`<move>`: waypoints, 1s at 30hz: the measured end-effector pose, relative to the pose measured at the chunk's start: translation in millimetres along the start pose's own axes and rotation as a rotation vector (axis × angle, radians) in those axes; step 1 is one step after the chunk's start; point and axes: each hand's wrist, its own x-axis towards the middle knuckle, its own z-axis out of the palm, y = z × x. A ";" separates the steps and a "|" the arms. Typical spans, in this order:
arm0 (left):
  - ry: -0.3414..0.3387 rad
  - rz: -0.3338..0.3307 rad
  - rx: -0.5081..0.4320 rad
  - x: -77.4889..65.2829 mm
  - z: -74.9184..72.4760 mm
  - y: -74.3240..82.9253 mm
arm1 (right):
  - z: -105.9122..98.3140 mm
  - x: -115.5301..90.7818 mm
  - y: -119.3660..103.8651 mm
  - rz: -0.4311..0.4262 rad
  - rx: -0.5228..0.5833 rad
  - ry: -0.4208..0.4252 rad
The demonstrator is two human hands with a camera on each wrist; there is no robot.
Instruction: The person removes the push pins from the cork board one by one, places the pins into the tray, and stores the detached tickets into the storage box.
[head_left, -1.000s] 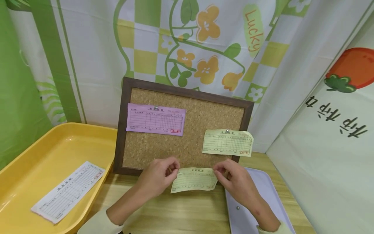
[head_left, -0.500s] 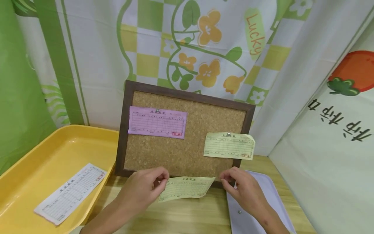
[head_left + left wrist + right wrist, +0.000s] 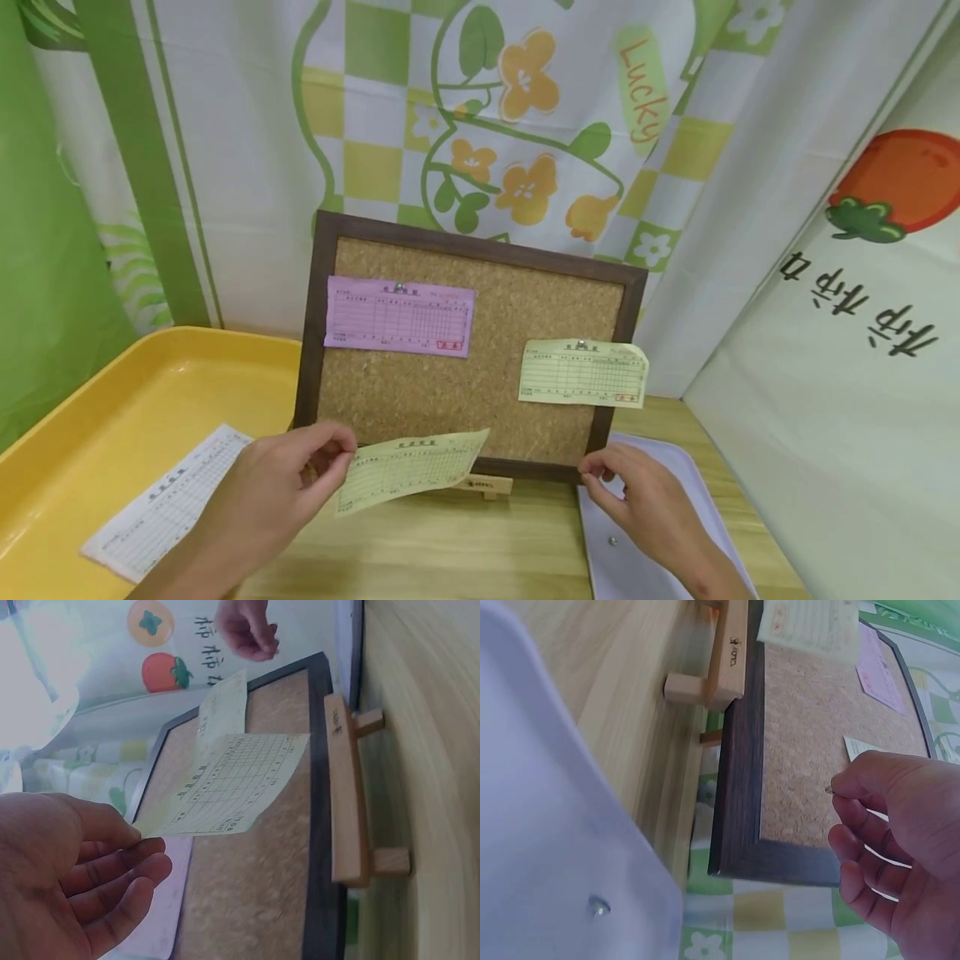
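My left hand [image 3: 273, 492] pinches the left end of a pale yellow receipt slip [image 3: 412, 467], held in the air before the corkboard [image 3: 420, 392]; its other end is free. Between thumb and forefinger, my right hand [image 3: 652, 500] pinches a small shiny pushpin [image 3: 830, 790], near the board's lower right corner. A purple receipt slip [image 3: 400, 321] is pinned at the board's upper left. Another yellow receipt slip [image 3: 583, 375] is pinned at the right and overlaps the frame.
On the left, a yellow tray [image 3: 225, 362] holds a white receipt slip [image 3: 176, 500], partly hidden by my left hand. A pale lilac tray [image 3: 697, 483] on the right holds one loose pushpin [image 3: 612, 542]. The board leans on a wooden stand [image 3: 346, 795].
My left hand has moved left with the yellow slip, whose right end is out of my right hand's fingers. My right hand has shifted slightly right and down.
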 end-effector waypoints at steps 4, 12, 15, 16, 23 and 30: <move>0.001 -0.025 -0.017 -2.5 -15.5 -6.3 | -2.6 -4.2 2.5 -0.006 -0.008 -0.005; -0.033 -0.092 -0.059 -10.7 -35.6 -23.2 | -3.2 -12.6 12.4 -0.011 -0.036 -0.004; -0.024 -0.115 -0.064 -13.3 -44.3 -32.4 | -3.2 -16.0 17.5 -0.002 -0.049 -0.006; -0.025 -0.127 -0.071 -13.9 -47.6 -35.6 | -3.3 -17.5 19.0 0.010 -0.049 -0.012; -0.040 -0.233 -0.056 -16.5 -71.3 -57.3 | -5.1 -26.8 23.6 0.141 -0.042 -0.103; -0.052 -0.345 0.001 -27.7 -84.9 -78.6 | -6.3 -33.2 27.7 0.146 -0.061 -0.103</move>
